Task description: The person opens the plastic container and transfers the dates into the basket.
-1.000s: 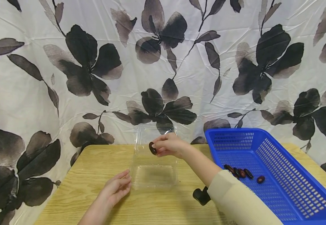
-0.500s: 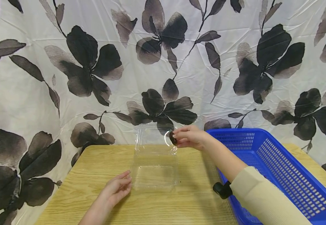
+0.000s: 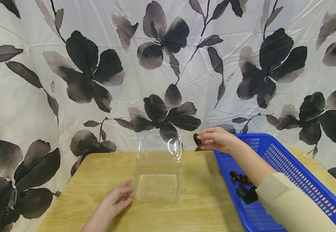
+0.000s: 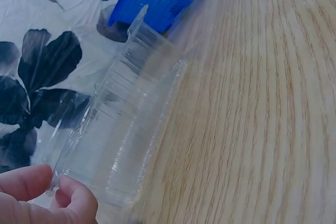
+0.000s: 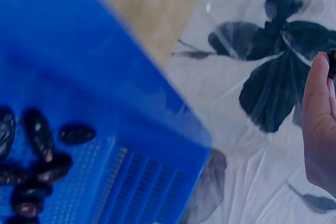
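Note:
My right hand [image 3: 218,140] pinches a dark, shiny, date-like fruit [image 3: 197,140] between thumb and fingertips, raised near the back left corner of the blue basket [image 3: 295,174]. More fruits of that kind [image 5: 39,132] lie in the basket. A clear plastic clamshell container [image 3: 159,193] stands on the table with its lid [image 3: 159,146] raised at the back; no fruit shows inside it. At its left side is my left hand [image 3: 118,198]. In the left wrist view, the thumb and a finger [image 4: 76,195] pinch the edge of the container's rim.
The wooden table [image 3: 202,206] carries the container in the middle and the basket on the right. Behind it hangs a white floral cloth [image 3: 98,25]. A black wrist device [image 3: 247,195] at my right sleeve overlaps the basket.
My right hand has moved right with the fruit, from over the container toward the basket's back left corner. My left hand stays at the container's side.

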A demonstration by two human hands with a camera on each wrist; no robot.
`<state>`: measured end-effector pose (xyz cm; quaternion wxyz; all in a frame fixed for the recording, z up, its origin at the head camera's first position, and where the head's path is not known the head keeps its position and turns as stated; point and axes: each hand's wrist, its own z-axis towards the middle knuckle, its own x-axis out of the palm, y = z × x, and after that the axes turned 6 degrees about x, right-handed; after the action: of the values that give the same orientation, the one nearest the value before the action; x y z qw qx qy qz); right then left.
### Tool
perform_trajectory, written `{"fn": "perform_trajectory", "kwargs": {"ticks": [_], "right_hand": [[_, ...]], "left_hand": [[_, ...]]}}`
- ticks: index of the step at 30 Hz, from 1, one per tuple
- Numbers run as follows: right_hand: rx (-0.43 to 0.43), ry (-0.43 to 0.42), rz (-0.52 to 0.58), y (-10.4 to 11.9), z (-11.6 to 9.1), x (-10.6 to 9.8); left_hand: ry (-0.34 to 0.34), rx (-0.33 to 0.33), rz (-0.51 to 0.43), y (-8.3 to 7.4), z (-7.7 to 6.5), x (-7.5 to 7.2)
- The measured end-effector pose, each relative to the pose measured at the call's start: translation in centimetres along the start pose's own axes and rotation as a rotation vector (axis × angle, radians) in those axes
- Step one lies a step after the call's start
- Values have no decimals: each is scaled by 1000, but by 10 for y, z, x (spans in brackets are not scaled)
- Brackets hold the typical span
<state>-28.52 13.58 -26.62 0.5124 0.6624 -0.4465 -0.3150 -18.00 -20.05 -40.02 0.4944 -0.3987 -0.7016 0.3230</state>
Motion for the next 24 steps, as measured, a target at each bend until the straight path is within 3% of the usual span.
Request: {"fn": "perform_trajectory", "kwargs": {"ticks": [10,24], "right_hand": [[25,-29,-13,-12,-12,-37],[94,-76,-63,-55,-12,-90]], "left_hand": [[8,-5,-23,1,-2,0],[3,0,-45,1,-8,0]]}}
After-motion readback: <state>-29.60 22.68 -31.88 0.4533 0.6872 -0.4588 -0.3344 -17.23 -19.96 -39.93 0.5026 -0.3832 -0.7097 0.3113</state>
